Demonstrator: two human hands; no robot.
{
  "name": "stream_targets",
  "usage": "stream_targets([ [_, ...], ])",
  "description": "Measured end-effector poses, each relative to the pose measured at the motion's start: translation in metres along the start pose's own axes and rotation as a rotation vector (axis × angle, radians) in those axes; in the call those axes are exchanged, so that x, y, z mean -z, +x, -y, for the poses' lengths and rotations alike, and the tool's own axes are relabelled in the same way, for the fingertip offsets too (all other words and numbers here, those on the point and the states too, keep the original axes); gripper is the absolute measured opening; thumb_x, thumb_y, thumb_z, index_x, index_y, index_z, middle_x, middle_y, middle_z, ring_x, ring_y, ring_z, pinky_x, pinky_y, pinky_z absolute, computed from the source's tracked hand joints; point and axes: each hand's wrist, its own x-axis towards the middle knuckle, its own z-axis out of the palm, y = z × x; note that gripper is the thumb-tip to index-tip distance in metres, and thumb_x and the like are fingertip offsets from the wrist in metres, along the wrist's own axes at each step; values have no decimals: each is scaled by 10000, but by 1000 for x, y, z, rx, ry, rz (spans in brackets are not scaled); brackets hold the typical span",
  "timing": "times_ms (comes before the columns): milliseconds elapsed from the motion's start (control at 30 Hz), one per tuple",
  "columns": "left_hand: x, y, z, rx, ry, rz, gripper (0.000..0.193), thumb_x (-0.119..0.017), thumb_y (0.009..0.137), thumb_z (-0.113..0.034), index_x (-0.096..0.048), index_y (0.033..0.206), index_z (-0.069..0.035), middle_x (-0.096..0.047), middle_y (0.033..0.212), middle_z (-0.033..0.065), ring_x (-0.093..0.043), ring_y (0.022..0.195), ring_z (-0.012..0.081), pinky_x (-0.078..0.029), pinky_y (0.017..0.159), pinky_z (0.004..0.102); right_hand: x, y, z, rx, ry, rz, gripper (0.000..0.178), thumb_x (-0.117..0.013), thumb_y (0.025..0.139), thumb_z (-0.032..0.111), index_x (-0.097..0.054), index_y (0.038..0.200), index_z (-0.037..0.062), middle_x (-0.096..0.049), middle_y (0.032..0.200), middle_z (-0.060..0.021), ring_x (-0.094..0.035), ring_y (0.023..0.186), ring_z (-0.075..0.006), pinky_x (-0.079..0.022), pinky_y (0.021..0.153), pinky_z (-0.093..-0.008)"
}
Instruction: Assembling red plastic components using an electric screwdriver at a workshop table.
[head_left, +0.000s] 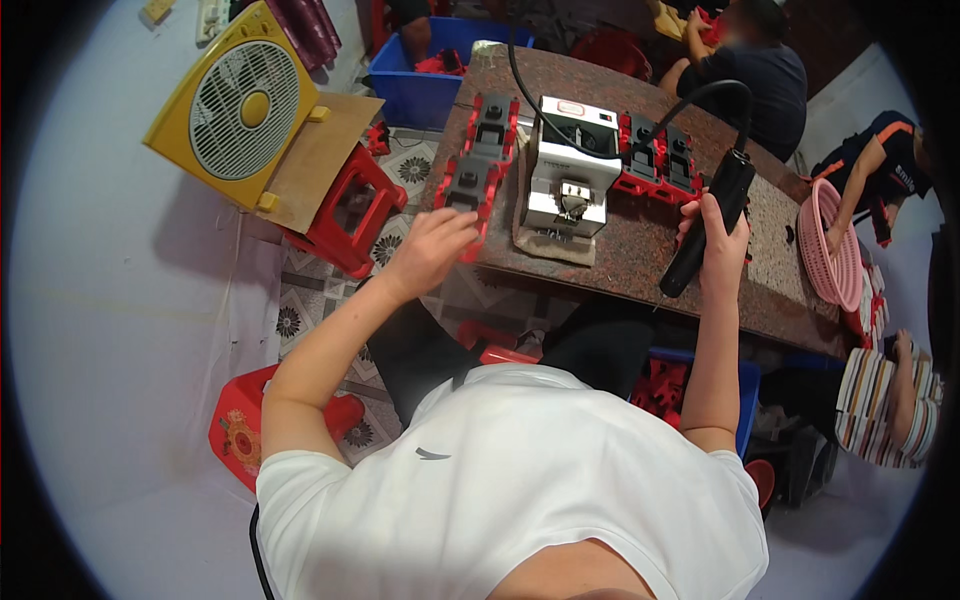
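Observation:
My right hand [722, 250] is wrapped around a black electric screwdriver [730, 195], held tilted above the table's front right, its cord looping from the upper end. At the table's left edge my left hand [436, 250] has its fingers bent over the near end of a red and black plastic part [468, 185]; the fingertips are slightly blurred. Another red and black part [493, 120] lies beyond it in the same row. Between my hands stands a silvery, box-shaped screw feeder [572, 170] on a mat. More red and black parts [650, 160] sit right of the feeder.
The speckled stone table [630, 250] holds all this. A yellow fan [240, 110] stands on a red stool [350, 220] to the left. Blue bins [400, 95] are behind and below the table. Coworkers sit beyond and at the right, by a pink basket [815, 250].

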Motion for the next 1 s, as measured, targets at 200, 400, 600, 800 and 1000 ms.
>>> stream_targets([
  [200, -40, 17, 16, 20, 62, -76, 318, -640, 752, -75, -615, 1069, -70, -610, 1182, 90, -557, 1055, 266, -421, 844, 381, 1, 1, -4, -132, 93, 89, 230, -563, 952, 266, -502, 977, 46, -591, 769, -66, -579, 611, -134, -482, 558, -277],
  [400, -74, 11, -32, 212, 86, -224, 330, -698, 733, -104, -634, 1056, -89, -626, 1161, 64, -570, 999, 233, -412, 789, 363, 6, -3, -25, -144, -41, 195, 244, -563, 952, 234, -501, 1103, 52, -611, 874, -62, -603, 685, -128, -503, 642, -262],
  [600, -68, 23, -23, 473, -12, -332, 479, -760, 716, -238, -597, 1140, -84, -507, 1320, 149, -459, 1207, 336, -339, 996, 450, -14, -2, -58, -147, 454, 217, 420, -541, 944, 440, -506, 1067, 40, -604, 911, -94, -617, 728, -176, -540, 629, -324],
  [800, -83, 30, 54, 1003, -725, -313, 736, -792, 743, -208, -378, 1309, 15, -496, 1279, 164, -499, 1176, 255, -418, 971, 361, -43, -1, -78, -299, 547, 264, 626, -497, 908, 589, -466, 1205, 39, -592, 881, -85, -607, 693, -144, -528, 584, -292],
  [1000, -93, 27, 54, 1055, -1031, -318, 645, -787, 759, -184, -404, 1248, -10, -573, 1153, 127, -576, 1045, 200, -473, 888, 315, -71, 12, -39, 220, 264, 290, 297, -580, 954, 310, -476, 1008, 37, -612, 788, -69, -590, 604, -118, -501, 548, -256],
])
